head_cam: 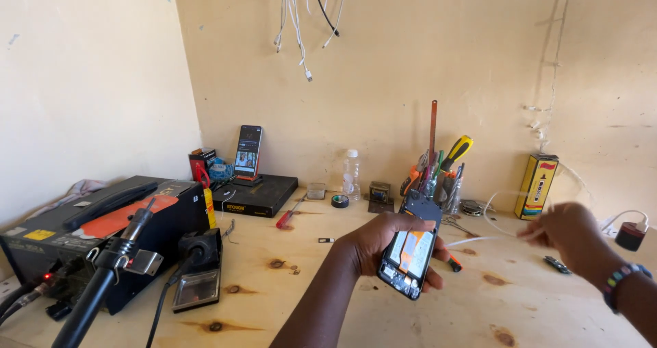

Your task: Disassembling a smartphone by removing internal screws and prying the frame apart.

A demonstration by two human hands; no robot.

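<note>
Left hand grip holds opened phone above tabletop w/ right hand blurred, grip unclear; loose hold risks drop.

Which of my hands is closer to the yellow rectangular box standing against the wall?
Right. The right hand hovers just below and in front of the yellow rectangular box; the left hand is further left, holding the opened black phone.
</note>
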